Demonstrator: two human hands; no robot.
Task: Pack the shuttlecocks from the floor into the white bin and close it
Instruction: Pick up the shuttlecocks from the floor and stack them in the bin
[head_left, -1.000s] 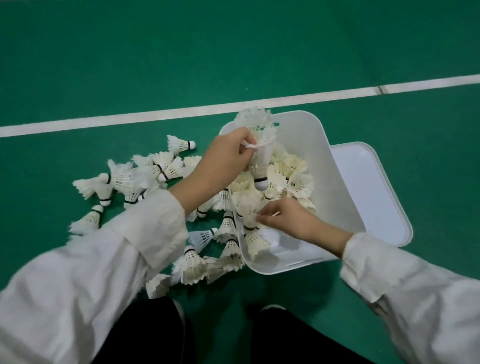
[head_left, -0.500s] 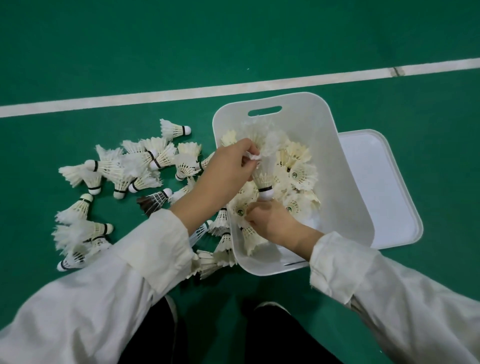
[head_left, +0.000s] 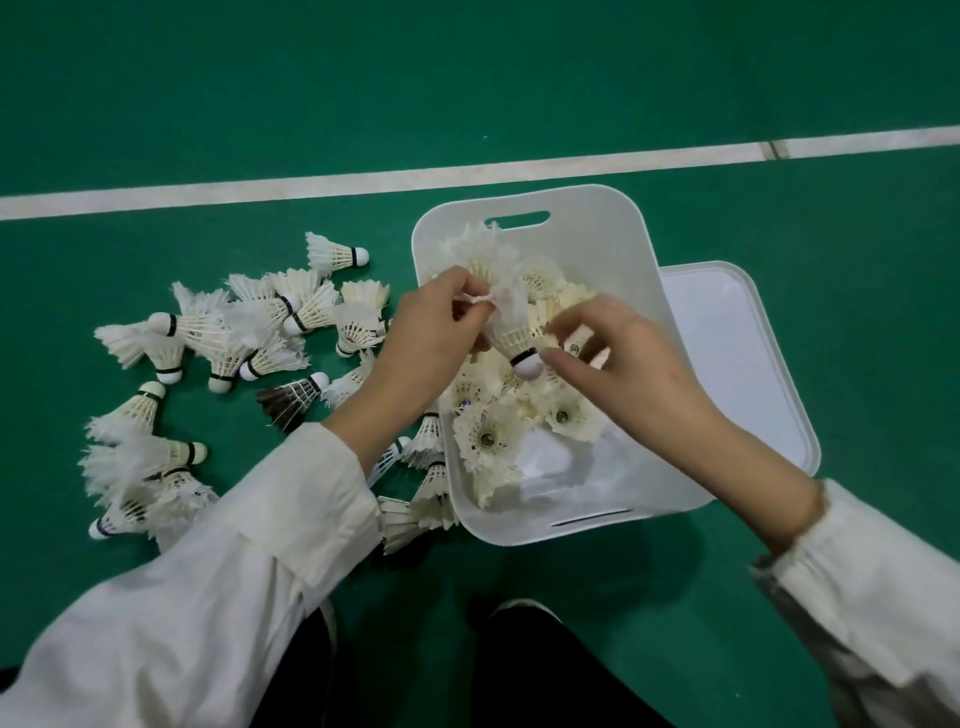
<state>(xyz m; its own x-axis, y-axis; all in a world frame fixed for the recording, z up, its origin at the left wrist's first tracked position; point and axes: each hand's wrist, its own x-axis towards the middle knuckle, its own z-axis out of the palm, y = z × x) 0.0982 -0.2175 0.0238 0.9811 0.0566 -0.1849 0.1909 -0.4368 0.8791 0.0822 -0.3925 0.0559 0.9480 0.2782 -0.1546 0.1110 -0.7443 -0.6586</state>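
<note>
The held shuttlecock (head_left: 511, 332) hangs cork-down over the middle of the white bin (head_left: 597, 208). The left hand (head_left: 421, 343) pinches it by the feather tips, thumb and fingers clamped together on the skirt. The right hand (head_left: 628, 364) is over the bin with fingers curled and the thumb tip just beside the cork. Whether it grips that shuttlecock, another one, or nothing cannot be told.

Progress, as judged: under halfway.
- Done: a batch of shuttlecocks in the bin (head_left: 488, 431) covers the far and left parts of the bin floor. The near right corner is bare.
- Left: the shuttlecocks on the floor (head_left: 249, 332), a large loose pile off the bin's left wall, including one dark-feathered shuttlecock (head_left: 291, 400).
- Left: closing. The lid (head_left: 737, 364) lies flat on the green floor (head_left: 467, 78), partly under the bin's right side.

Not readable:
- The left forearm and sleeve cover part of the pile near the bin's left wall, so the count is unknown.
- Stacking depth inside the bin is unclear.
</note>
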